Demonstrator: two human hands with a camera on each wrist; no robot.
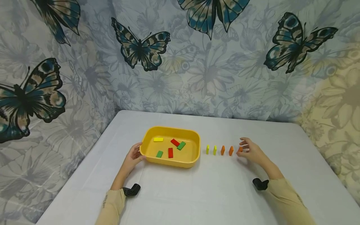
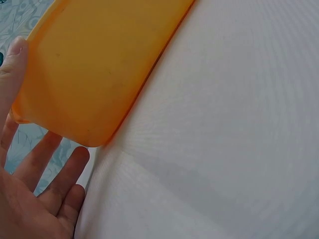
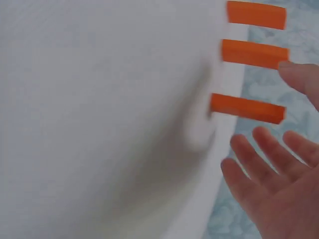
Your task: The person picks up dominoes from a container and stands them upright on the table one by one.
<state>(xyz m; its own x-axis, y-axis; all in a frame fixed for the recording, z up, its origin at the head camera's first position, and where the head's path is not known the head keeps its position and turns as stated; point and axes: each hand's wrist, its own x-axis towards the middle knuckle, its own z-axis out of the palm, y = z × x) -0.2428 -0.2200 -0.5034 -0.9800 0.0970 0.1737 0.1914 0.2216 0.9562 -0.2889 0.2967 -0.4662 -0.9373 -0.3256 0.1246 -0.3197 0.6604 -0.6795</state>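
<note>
At the left end of the yellow tray [image 1: 172,162], my left hand [image 1: 132,160] rests with thumb and fingers loosely spread against its outer wall [image 2: 99,74]. Right of the tray, small flat blocks stand upright in a row: two yellow-green blocks [image 1: 215,150], then three orange ones [image 1: 231,151]. My right hand [image 1: 252,152] is around the right end of this row, fingers parted about the last orange block [image 3: 248,108]. In the right wrist view, its thumb [image 3: 299,77] overlaps the end of the neighbouring orange block [image 3: 255,53]; contact is unclear. The fingertips lie apart from the last block.
Inside the tray lie loose blocks: a yellow block [image 1: 158,139], two red blocks [image 1: 170,152] and two green blocks [image 1: 159,154]. A white cloth [image 1: 197,193] covers the table. Behind it hangs a butterfly-patterned curtain [image 1: 208,75]. Each wrist wears a black device [image 1: 132,190].
</note>
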